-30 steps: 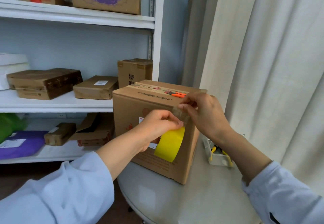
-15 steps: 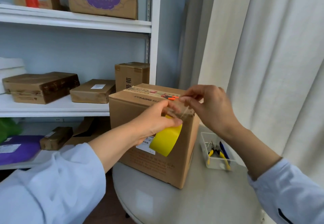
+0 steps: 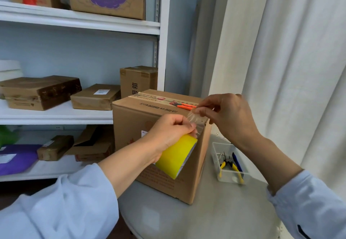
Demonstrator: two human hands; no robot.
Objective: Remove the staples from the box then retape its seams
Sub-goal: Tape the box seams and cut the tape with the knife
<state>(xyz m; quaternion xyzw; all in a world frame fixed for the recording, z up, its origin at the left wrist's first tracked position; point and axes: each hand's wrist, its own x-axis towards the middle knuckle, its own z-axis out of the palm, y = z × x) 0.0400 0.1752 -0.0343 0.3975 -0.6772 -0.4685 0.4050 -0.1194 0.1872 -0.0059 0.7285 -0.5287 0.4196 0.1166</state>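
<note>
A brown cardboard box (image 3: 134,122) stands on the round grey table (image 3: 215,218), an old printed tape strip along its top seam. My left hand (image 3: 166,135) grips a yellow roll of tape (image 3: 176,159) against the box's near upper corner. My right hand (image 3: 224,117) pinches the clear free end of the tape (image 3: 194,118) just above that corner. An orange-handled tool (image 3: 185,106) lies on the box top, partly hidden behind my right hand.
A clear plastic tray (image 3: 222,178) with yellow-handled pliers (image 3: 227,164) sits right of the box. White shelves (image 3: 56,116) with several parcels fill the left. A pale curtain (image 3: 290,61) hangs close on the right.
My right hand has drawn the tape end up and right, away from the roll. The camera has shifted, so the box now sits lower in view.
</note>
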